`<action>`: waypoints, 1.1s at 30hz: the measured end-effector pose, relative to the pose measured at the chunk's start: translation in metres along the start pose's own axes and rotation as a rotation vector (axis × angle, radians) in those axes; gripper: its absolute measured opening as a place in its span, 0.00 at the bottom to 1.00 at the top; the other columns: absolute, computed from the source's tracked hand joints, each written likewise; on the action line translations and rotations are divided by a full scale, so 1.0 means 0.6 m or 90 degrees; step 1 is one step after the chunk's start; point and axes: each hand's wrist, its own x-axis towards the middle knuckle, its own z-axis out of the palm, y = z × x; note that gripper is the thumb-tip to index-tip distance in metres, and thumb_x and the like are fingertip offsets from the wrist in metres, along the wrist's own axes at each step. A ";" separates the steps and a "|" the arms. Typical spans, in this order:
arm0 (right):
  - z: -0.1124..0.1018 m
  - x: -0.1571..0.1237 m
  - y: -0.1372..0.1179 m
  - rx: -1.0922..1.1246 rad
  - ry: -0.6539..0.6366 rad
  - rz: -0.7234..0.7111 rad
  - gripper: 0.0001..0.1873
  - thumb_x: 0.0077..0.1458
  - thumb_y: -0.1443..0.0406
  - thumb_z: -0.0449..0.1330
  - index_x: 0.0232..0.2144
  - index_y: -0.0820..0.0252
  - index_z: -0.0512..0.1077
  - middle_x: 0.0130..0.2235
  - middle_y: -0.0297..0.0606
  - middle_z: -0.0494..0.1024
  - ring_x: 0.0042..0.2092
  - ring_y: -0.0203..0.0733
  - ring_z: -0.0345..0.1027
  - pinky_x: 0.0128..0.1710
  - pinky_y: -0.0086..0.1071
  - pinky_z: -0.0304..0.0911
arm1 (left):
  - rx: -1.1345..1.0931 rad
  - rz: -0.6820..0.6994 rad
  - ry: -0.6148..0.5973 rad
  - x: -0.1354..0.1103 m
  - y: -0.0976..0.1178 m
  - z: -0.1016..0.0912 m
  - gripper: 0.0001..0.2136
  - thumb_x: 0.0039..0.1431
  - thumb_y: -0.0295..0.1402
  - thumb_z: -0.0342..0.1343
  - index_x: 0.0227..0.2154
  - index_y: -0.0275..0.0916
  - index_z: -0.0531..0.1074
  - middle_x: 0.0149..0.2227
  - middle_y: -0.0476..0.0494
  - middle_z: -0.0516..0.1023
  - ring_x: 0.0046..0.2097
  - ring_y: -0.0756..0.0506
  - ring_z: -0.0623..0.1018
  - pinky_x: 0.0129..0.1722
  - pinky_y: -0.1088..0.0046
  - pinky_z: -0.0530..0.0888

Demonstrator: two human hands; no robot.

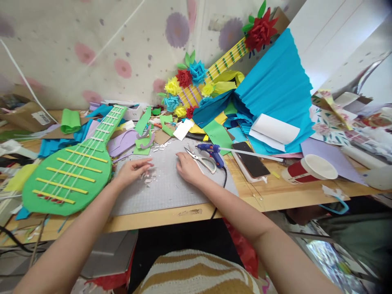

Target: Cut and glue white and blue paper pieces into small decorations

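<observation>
The left hand [134, 171] is held with fingers stretched forward and a little apart, nothing visible in its grasp, its thumb and palm largely hidden; small paper scraps [150, 179] lie just beside its fingertips, on the grey cutting mat [171, 192]; the right hand [187, 166] is back-up on the mat, fingers bent, its palm out of sight, so I cannot tell whether it grips anything; both forearms run out of frame below.

Scissors [196, 158] lie just beside the right hand, tips pointing towards the wall; beyond them sits a blue hot glue gun [211, 150], a long glue stick projecting from its rear, its cord dropping out of sight past the table edge.

The paper cup [298, 171] shows a white inner wall, its contents impossible to make out; the cardboard box [26, 112] at far left holds a jumble too blurred to name; a small white box [136, 112] is partly hidden behind the green craft guitar [72, 173]; paper flowers cover parts of the yellow craft guitar [226, 61], and blue crepe paper [275, 85] stands before it.
</observation>
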 end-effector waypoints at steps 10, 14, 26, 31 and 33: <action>0.078 -0.006 -0.171 0.151 -0.175 -0.349 0.34 0.56 0.53 0.49 0.57 0.72 0.55 0.60 0.52 0.56 0.63 0.45 0.44 0.61 0.38 0.42 | 0.027 -0.044 0.201 0.039 0.028 -0.048 0.17 0.29 0.33 0.65 0.29 0.39 0.77 0.28 0.45 0.78 0.31 0.46 0.75 0.35 0.72 0.71; 0.067 0.012 -0.152 0.186 -0.127 -0.311 0.26 0.57 0.59 0.50 0.54 0.67 0.60 0.58 0.49 0.60 0.61 0.40 0.49 0.59 0.36 0.47 | 0.036 -0.132 0.116 0.035 0.030 -0.061 0.17 0.23 0.33 0.66 0.25 0.39 0.78 0.28 0.43 0.79 0.33 0.42 0.77 0.38 0.68 0.71; 0.051 0.026 -0.119 0.229 -0.065 -0.146 0.17 0.57 0.61 0.50 0.45 0.62 0.69 0.46 0.40 0.74 0.48 0.37 0.65 0.49 0.29 0.57 | 0.284 -0.086 0.186 0.036 0.047 -0.047 0.17 0.30 0.32 0.64 0.30 0.42 0.77 0.24 0.48 0.77 0.26 0.45 0.74 0.30 0.72 0.67; 0.012 0.040 -0.054 0.204 -0.010 -0.043 0.12 0.55 0.64 0.51 0.37 0.61 0.71 0.40 0.38 0.75 0.43 0.36 0.65 0.45 0.28 0.57 | 0.248 -0.126 0.110 0.040 0.064 -0.016 0.17 0.28 0.34 0.65 0.29 0.41 0.77 0.25 0.48 0.78 0.27 0.44 0.76 0.29 0.72 0.68; 0.002 0.043 -0.030 0.190 -0.002 -0.021 0.11 0.54 0.66 0.51 0.36 0.61 0.72 0.38 0.38 0.75 0.42 0.36 0.65 0.44 0.28 0.57 | 0.217 -0.132 0.085 0.047 0.064 -0.011 0.18 0.27 0.34 0.65 0.29 0.40 0.77 0.27 0.46 0.79 0.30 0.43 0.77 0.32 0.71 0.70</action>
